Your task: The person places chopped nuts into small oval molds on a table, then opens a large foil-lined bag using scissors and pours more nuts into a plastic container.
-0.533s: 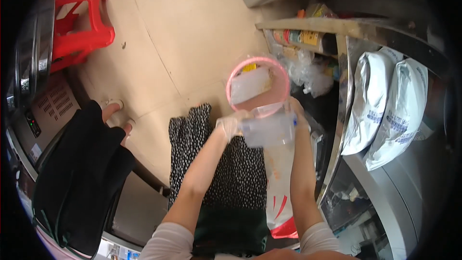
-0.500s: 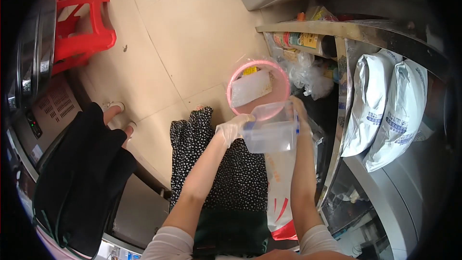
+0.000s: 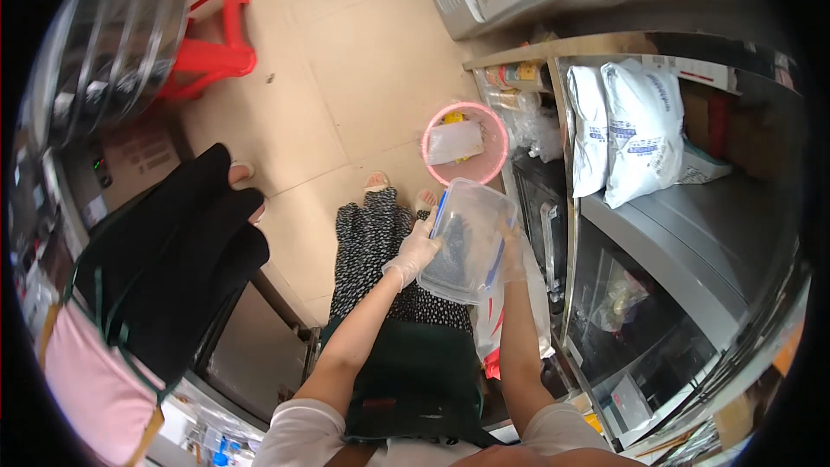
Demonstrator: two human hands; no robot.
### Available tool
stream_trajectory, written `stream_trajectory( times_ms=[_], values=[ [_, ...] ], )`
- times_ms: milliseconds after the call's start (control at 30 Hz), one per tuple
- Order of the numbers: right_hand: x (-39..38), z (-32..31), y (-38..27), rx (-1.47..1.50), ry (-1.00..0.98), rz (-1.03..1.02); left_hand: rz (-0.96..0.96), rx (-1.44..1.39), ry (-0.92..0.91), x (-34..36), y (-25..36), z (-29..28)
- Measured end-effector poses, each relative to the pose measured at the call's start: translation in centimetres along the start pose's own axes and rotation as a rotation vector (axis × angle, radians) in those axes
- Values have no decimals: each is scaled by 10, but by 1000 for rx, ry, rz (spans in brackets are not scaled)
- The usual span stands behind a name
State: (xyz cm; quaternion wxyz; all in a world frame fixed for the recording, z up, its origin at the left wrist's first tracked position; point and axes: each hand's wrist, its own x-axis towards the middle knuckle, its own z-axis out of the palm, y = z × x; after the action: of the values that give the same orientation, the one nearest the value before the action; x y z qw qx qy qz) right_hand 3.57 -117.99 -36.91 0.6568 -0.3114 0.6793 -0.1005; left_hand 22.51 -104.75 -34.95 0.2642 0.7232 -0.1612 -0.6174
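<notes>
Between my hands is a clear plastic food container (image 3: 467, 246) with blue edging along two sides. My left hand (image 3: 419, 251), in a thin see-through glove, is closed on its left side. On the right side my right hand (image 3: 512, 251), gloved too, grips the other edge, its fingers partly hidden behind the clear plastic. Just beyond the container, a pink bin (image 3: 482, 175) stands on the floor with a white sheet-like piece (image 3: 455, 142) and a bit of yellow inside. A white and red bag (image 3: 529, 298) lies beneath my right forearm.
To the right, a metal shelf holds white plastic packages (image 3: 641, 134), with bottles and clear bags (image 3: 536, 134) lower down. Another person in a black apron (image 3: 164, 246) stands at left. A red stool (image 3: 220, 52) is at the far left.
The container has been tilted so its broad face shows, and it is nearer to me, apart from the bin's middle. My view has shifted to the right. Both hands still hold it.
</notes>
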Motion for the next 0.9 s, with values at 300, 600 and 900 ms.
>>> stream_trajectory(
  times_ms=[300,600,900],
  values=[
    [-177,77,-34,-492,-446,-142,-4,-496,368,-219,-73,-40],
    [-235,110,-76,-670,-736,-241,-36,-1155,893,-447,-163,-4],
    [-440,253,122,-1306,-1511,-182,-319,-1350,1395,-546,-313,21]
  ],
)
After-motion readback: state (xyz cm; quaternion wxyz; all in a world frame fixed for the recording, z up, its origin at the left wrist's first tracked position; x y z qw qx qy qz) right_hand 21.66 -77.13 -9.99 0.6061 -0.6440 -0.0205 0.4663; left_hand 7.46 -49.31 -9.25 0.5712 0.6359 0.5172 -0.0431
